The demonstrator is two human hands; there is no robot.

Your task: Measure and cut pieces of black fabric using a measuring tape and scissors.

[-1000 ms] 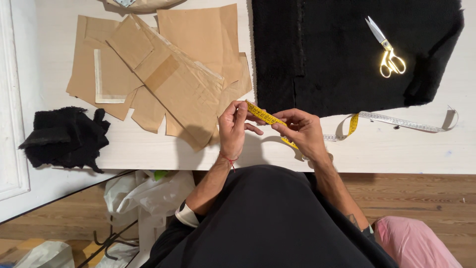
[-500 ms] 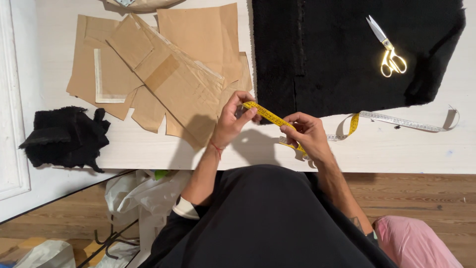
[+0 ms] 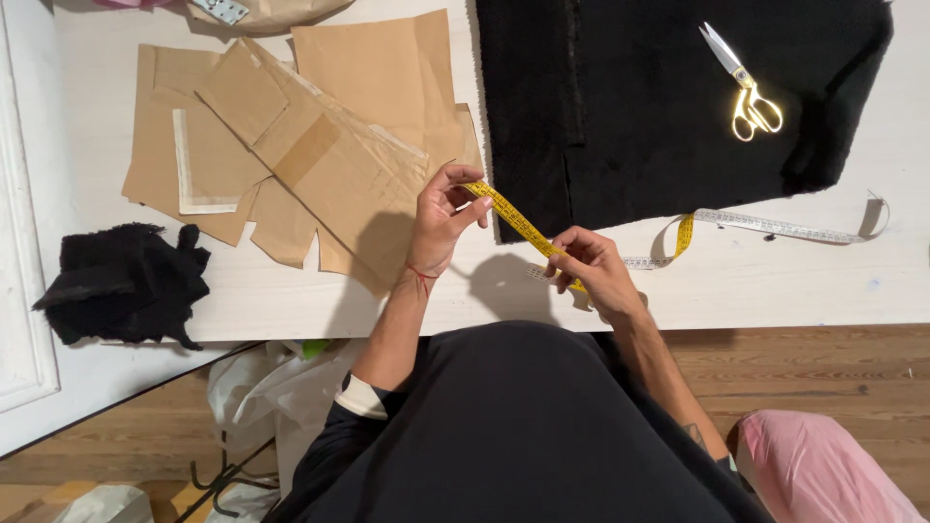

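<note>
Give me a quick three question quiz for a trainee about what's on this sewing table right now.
1. True or false: both hands hold the tape measure.
2. What lies on the black fabric? A pins, B scissors, C chalk.
3. What lies left of the left hand?

Key:
1. True: left hand and right hand stretch a yellow length between them.
2. B, scissors.
3. Brown paper pieces.
</note>
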